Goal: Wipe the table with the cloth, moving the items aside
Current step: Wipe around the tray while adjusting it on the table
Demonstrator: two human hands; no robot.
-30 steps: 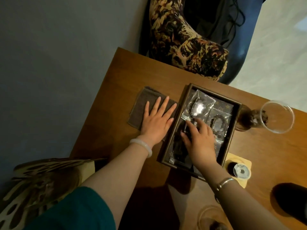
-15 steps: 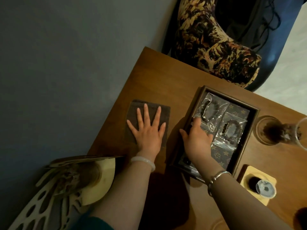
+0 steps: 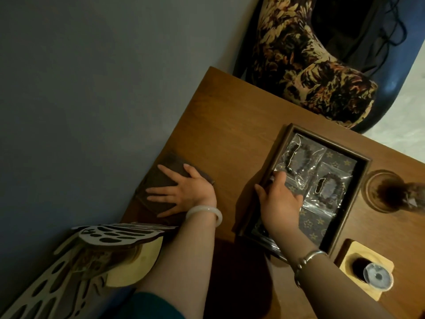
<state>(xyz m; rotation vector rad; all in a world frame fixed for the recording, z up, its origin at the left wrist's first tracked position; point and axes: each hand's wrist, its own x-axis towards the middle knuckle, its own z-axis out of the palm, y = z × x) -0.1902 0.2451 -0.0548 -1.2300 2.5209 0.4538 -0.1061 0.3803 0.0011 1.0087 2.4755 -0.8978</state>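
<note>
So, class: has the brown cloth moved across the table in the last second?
Yes. The brown cloth, pressed under the flat left hand, has slid away from the wooden tray to the wall-side edge of the table.

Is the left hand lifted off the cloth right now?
No, the left hand lies flat with spread fingers on the cloth.

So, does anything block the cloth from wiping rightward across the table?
Yes. The tray sits to the right of the cloth, which lies under the left hand, with bare table between them. The right hand grips the tray's left rim.
</note>
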